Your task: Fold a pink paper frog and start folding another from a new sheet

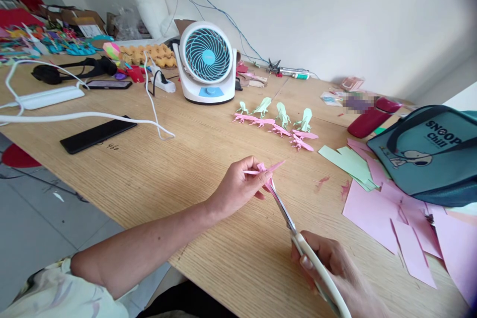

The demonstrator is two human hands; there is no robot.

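Observation:
My left hand (238,186) pinches a small folded pink paper figure (265,168) above the wooden table (194,194). My right hand (331,263) grips the white handles of a pair of scissors (298,233). The scissor blades reach up to the pink figure and touch its underside. Beyond them, finished paper figures stand in two rows: green ones (283,112) behind, pink ones (276,128) in front.
Pink paper sheets and offcuts (395,213) and green strips (348,161) lie at the right beside a teal bag (432,154). A small fan (206,59), a red case (372,117), a black phone (97,134), white cables and a power strip (48,97) lie further back.

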